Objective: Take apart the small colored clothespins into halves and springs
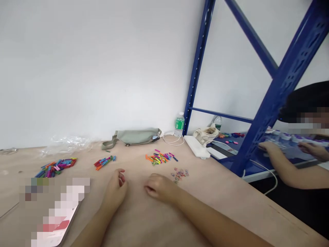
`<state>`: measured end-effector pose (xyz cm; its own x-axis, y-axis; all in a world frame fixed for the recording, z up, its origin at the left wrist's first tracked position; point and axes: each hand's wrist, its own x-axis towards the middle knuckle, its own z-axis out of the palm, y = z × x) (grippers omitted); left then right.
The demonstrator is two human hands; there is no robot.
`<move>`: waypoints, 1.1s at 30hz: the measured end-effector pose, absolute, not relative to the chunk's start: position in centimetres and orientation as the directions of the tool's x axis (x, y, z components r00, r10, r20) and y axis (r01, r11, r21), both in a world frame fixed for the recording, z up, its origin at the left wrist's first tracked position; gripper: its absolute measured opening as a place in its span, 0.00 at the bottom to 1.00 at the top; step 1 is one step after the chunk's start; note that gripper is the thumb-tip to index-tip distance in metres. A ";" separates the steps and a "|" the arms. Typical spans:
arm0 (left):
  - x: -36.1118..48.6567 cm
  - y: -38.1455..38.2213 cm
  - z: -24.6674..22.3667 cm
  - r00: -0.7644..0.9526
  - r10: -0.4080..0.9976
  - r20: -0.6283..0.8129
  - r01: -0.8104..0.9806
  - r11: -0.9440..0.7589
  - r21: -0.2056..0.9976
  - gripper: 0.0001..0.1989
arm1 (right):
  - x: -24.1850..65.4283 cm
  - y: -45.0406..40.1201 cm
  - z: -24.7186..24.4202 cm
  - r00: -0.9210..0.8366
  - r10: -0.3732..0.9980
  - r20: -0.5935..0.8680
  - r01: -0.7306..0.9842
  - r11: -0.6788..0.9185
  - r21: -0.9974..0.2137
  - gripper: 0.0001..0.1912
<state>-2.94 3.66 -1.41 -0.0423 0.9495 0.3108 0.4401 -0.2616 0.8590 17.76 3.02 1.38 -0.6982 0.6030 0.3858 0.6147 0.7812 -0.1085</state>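
Observation:
My left hand (117,187) rests on the table, fingers loosely curled and a little apart, with nothing seen in it. Beyond it lies a small pile of coloured clothespins (104,162). My right hand (161,188) is closed in a loose fist on the tabletop, and no thing shows in it. Just right of this hand is a scatter of small clothespin springs (181,174). A heap of loose, bright clothespin halves (160,157) lies behind them. Farther left, a larger pile of clothespins (57,167) sits behind a phone-like device (60,228), partly blurred out.
Against the wall lie crumpled clear plastic (66,145), a grey-green pouch (138,136) and a water bottle (179,125). A white box (196,146) and cable stand by the blue rack post (267,99). Beyond the rack, another person's hands (268,147) are over a blue table.

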 end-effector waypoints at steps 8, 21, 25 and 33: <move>-3.2 4.2 -1.7 -0.120 0.944 0.306 0.472 -0.217 0.855 0.17 | 19.6 8.9 4.3 -0.493 0.785 0.376 0.803 0.577 -0.150 0.06; -4.8 5.3 -2.7 0.005 0.867 0.499 0.941 -0.173 0.291 0.16 | 16.0 -0.4 0.9 -0.486 0.802 0.346 0.618 0.596 -0.513 0.09; -4.6 7.2 -3.7 0.041 0.825 0.563 0.982 -0.138 0.131 0.21 | 16.2 0.4 0.6 -0.414 0.865 0.283 0.629 0.497 -0.598 0.03; -5.6 13.5 -3.9 0.119 0.829 0.547 0.989 -0.146 0.006 0.25 | 16.8 0.9 -0.4 -0.344 0.906 0.246 0.571 0.410 -0.711 0.03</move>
<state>-5.57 13.46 -3.91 0.1188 0.8286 0.5470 0.9893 -0.1459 0.0061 16.79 0.89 -0.38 -0.3442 0.9062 0.2456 0.5713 0.4097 -0.7112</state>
